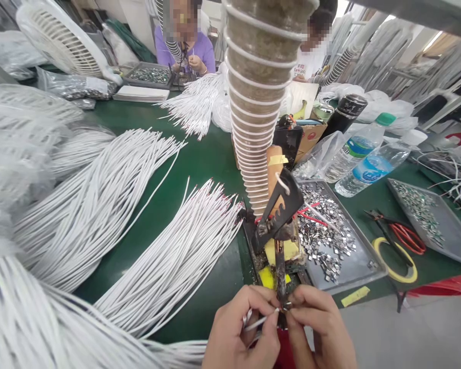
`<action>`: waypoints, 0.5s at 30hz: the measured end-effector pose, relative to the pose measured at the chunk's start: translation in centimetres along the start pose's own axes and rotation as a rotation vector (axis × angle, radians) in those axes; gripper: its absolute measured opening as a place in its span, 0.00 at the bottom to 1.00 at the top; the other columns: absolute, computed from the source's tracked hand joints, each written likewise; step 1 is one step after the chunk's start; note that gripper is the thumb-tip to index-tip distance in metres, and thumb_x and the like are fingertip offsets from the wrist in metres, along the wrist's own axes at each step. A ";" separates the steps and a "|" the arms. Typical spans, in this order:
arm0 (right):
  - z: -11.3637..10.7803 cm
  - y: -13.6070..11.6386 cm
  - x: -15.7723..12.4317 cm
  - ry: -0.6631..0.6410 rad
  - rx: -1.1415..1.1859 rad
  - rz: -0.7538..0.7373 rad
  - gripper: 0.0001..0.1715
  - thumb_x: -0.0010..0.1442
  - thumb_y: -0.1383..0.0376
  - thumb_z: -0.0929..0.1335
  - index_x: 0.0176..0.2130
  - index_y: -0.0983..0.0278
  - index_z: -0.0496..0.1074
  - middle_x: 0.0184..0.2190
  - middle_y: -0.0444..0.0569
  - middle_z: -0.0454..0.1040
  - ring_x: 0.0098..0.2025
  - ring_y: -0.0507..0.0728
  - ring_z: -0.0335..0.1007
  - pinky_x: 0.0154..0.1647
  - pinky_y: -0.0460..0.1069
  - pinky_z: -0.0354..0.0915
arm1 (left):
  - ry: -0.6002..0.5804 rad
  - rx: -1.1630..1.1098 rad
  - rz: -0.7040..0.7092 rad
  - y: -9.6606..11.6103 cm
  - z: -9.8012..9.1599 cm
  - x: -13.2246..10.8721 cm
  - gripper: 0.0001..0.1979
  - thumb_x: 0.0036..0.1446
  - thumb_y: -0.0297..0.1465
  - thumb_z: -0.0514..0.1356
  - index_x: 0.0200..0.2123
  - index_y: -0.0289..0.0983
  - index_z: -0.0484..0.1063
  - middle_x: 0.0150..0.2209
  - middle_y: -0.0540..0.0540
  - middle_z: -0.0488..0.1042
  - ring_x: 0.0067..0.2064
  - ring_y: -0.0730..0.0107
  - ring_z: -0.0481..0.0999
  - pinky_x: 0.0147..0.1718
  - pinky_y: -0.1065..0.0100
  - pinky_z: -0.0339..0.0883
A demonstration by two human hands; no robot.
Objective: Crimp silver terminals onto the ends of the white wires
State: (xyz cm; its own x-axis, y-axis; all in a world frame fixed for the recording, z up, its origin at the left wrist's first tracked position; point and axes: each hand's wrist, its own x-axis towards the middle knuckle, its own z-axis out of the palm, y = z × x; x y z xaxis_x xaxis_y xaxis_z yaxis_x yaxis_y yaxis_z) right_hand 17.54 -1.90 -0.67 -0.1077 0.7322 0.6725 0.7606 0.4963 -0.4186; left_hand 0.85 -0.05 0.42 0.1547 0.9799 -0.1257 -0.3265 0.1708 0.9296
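My left hand (243, 330) is closed, its fingers pinching a white cable (256, 324) near the cable's end. Close beside it, my right hand (320, 325) is closed in a pinch on a small metal connector (287, 306), partly hidden by the fingertips. Both sets of fingertips meet just under the dark rod of a soldering iron (280, 269), which points down from a black bracket (280, 210). Whether the cable end touches the connector I cannot tell. Yellow sponge (286, 250) lies behind the iron.
Bundles of white cables (176, 251) cover the left of the green table (203, 159). A ribbed hose (257, 102) hangs above the iron. To the right are a tray (359, 274) of small metal parts, yellow tape (412, 274), pliers (384, 225) and bottles (372, 166). Two people sit opposite.
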 end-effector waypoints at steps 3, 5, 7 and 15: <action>0.1 -0.3 -0.7 0.035 0.044 0.032 0.13 0.62 0.76 0.69 0.41 0.59 0.71 0.37 0.44 0.77 0.33 0.50 0.80 0.34 0.44 0.78 | -0.042 0.016 0.001 -0.4 -0.2 -0.3 0.07 0.60 0.23 0.68 0.32 0.41 0.79 0.37 0.49 0.84 0.36 0.71 0.83 0.38 0.78 0.75; 0.1 -0.6 -1.2 0.062 0.055 0.096 0.12 0.63 0.76 0.68 0.41 0.59 0.70 0.38 0.45 0.75 0.34 0.51 0.78 0.34 0.44 0.76 | -0.073 0.028 -0.004 -0.8 -0.4 -0.6 0.08 0.61 0.22 0.66 0.32 0.41 0.79 0.37 0.49 0.84 0.37 0.71 0.83 0.38 0.78 0.75; -0.2 -0.8 -1.4 0.079 0.066 0.116 0.10 0.65 0.75 0.68 0.39 0.59 0.70 0.37 0.45 0.73 0.34 0.52 0.75 0.35 0.46 0.75 | -0.103 0.050 -0.008 -1.1 -0.7 -0.8 0.08 0.61 0.22 0.65 0.33 0.41 0.79 0.38 0.48 0.84 0.38 0.71 0.83 0.40 0.78 0.74; -2.3 -0.2 -1.0 -0.323 0.343 0.194 0.04 0.71 0.60 0.70 0.46 0.55 0.74 0.33 0.42 0.65 0.29 0.52 0.70 0.26 0.44 0.73 | -0.394 0.299 0.005 -2.4 -1.6 -0.9 0.09 0.57 0.21 0.64 0.33 0.42 0.72 0.39 0.50 0.77 0.37 0.69 0.73 0.38 0.74 0.65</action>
State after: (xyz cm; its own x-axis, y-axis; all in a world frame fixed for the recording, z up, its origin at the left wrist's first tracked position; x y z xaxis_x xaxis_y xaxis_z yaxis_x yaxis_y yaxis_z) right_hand 18.98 -3.79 0.10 -0.2190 0.9059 0.3626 0.5377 0.4221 -0.7299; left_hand -0.03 -1.21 -2.21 0.5133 0.8575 -0.0337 -0.0556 0.0724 0.9958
